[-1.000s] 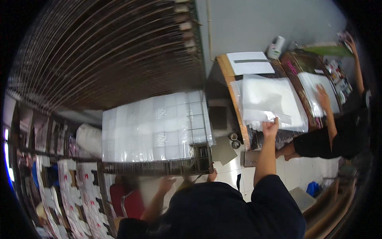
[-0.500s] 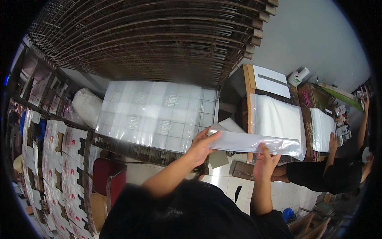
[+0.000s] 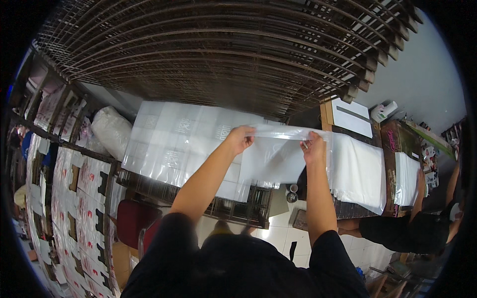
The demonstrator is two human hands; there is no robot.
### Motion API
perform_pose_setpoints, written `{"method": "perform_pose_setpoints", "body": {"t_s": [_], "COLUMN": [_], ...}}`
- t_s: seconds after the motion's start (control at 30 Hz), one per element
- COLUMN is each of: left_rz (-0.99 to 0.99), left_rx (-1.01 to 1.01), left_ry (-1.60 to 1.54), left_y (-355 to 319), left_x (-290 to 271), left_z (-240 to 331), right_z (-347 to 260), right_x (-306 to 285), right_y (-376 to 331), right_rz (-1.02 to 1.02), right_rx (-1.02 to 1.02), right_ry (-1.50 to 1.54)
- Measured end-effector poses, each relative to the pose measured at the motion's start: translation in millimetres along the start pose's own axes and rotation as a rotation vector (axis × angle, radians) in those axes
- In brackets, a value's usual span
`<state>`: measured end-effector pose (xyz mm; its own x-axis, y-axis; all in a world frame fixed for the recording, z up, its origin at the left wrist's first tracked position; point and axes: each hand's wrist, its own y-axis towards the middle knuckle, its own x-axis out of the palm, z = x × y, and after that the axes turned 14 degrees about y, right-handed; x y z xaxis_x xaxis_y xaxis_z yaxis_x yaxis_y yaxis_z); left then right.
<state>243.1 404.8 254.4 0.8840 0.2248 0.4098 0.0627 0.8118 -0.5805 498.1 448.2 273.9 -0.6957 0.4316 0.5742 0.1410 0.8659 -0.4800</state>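
Observation:
Between my two hands hangs a clear plastic bag, its far edge stretched taut and its sheet drooping toward me. My left hand pinches that edge at its left end. The right end is pinched by my right hand. Under and left of the held bag, printed clear plastic bags lie in overlapping rows on a wire rack. Close to my right forearm is a stack of plain clear bags on a table.
Raised wire racks overhang the far side. A red chair stands near left, beside stacked wrapped cartons. On the right, a co-worker in black has a hand on another bag stack. A white board with a slot lies behind.
Both hands have moved away from me and left, carrying the bag from beside the stack to the rack's right part. The narrow folded strip has opened into a hanging sheet.

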Motion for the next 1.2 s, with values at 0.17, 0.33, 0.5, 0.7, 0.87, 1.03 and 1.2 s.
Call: {"method": "perform_pose_setpoints", "body": {"t_s": [0.17,0.33,0.5,0.7,0.87,1.03,1.2], "left_rz": [-0.02,0.09,0.3,0.527,0.637,0.642,0.635], "left_rx": [0.145,0.045,-0.007,0.012,-0.009,-0.022,-0.035], "left_ry": [0.148,0.279,0.393,0.938,1.068,1.097,1.149], "left_y": [-34,-77,-20,64,68,70,67], "left_x": [0,-15,-77,-145,-148,-151,-142], "left_z": [28,-31,-144,-229,-238,-238,-226], "right_z": [-12,25,106,198,222,236,235], "right_x": [-7,-81,-147,-219,-236,-256,-255], "right_y": [-24,-63,-37,32,39,49,60], "right_rz": [-0.143,0.038,0.264,0.359,0.442,0.493,0.466], "right_rx": [-0.076,-0.023,0.12,0.236,0.295,0.24,0.241], "right_ry": [0.023,-0.095,-0.274,-0.176,-0.329,-0.331,-0.323]}}
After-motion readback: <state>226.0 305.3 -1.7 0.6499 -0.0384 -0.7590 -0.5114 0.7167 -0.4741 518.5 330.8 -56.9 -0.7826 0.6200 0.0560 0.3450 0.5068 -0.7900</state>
